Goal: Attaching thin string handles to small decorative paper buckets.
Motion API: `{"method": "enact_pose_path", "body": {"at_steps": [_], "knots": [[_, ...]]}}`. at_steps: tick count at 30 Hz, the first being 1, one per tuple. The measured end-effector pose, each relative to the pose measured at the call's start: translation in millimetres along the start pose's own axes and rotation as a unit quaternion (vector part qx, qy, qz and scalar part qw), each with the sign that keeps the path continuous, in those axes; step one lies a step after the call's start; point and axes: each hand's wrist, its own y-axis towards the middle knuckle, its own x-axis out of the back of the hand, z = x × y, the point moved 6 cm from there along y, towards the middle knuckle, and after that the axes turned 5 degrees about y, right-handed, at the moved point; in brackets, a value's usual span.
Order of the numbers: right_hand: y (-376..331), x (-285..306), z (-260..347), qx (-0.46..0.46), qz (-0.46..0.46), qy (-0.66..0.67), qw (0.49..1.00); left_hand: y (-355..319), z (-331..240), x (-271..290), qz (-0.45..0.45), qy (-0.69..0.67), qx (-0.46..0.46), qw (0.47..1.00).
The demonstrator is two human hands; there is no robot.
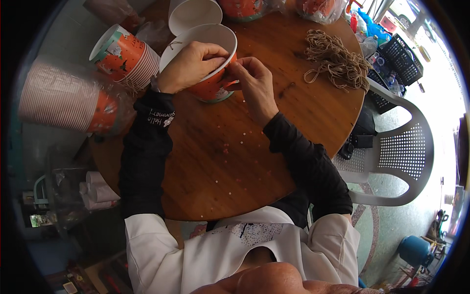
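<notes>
An orange paper bucket with a white inside stands at the far side of the round wooden table. My left hand reaches over its rim, fingers closed on the wall from inside. At the bucket's right side my right hand is pinched close to the outer wall, just below the rim. What lies between its fingertips is hidden or too small to make out. A short bit of twine shows at the bucket's left rim.
Nested orange buckets lean at the left, beside a bagged stack. Another white-lined bucket lies behind. A heap of twine rests at the right. Small pale and pink bits dot the tabletop. A grey plastic chair stands right.
</notes>
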Motion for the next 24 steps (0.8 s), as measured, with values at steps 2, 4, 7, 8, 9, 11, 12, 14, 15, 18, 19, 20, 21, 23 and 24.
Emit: {"method": "enact_pose_path", "body": {"at_steps": [2, 4, 7, 8, 9, 11, 12, 14, 15, 18, 19, 20, 21, 23, 24], "knots": [[-2, 0, 0, -0.035, 0.016, 0.010, 0.999, -1, -4, 4, -0.018, 0.004, 0.017, 1.000], [-4, 2, 2, -0.045, 0.017, 0.025, 0.999, -5, -4, 4, -0.035, 0.007, 0.034, 0.999], [-5, 4, 5, -0.059, 0.021, 0.045, 0.997, -11, -10, -4, 0.012, -0.059, 0.037, 0.998], [-5, 4, 3, -0.067, 0.025, 0.044, 0.996, -14, -9, -5, 0.016, -0.055, 0.040, 0.998], [-5, 3, 3, -0.067, 0.024, 0.045, 0.996, -16, -8, -6, 0.020, -0.051, 0.044, 0.998], [-6, 2, 4, -0.072, 0.037, 0.033, 0.996, -17, -7, -5, 0.023, -0.057, 0.048, 0.997], [-7, 1, 5, -0.072, 0.037, 0.034, 0.996, -17, -7, -5, 0.025, -0.064, 0.051, 0.996], [-7, 0, 7, -0.062, 0.045, 0.033, 0.997, -17, -8, -6, 0.027, -0.066, 0.051, 0.996], [-7, 0, 7, -0.062, 0.045, 0.033, 0.996, -17, -9, -6, 0.028, -0.068, 0.051, 0.996], [-8, 1, 6, -0.068, 0.042, 0.024, 0.996, -18, -5, -6, 0.028, -0.074, 0.055, 0.995], [-7, 1, 5, -0.065, 0.044, 0.020, 0.997, -18, -5, -7, 0.029, -0.074, 0.055, 0.995], [-7, 1, 5, -0.061, 0.045, 0.015, 0.997, -18, -6, -7, 0.030, -0.074, 0.050, 0.996], [-7, 1, 4, -0.061, 0.045, 0.015, 0.997, -18, -6, -7, 0.030, -0.074, 0.044, 0.996], [-6, 0, 3, -0.064, 0.049, 0.012, 0.997, -19, -7, -7, 0.045, -0.064, 0.054, 0.995], [-6, 0, 3, -0.064, 0.049, 0.012, 0.997, -19, -7, -8, 0.060, -0.054, 0.063, 0.995]]}}
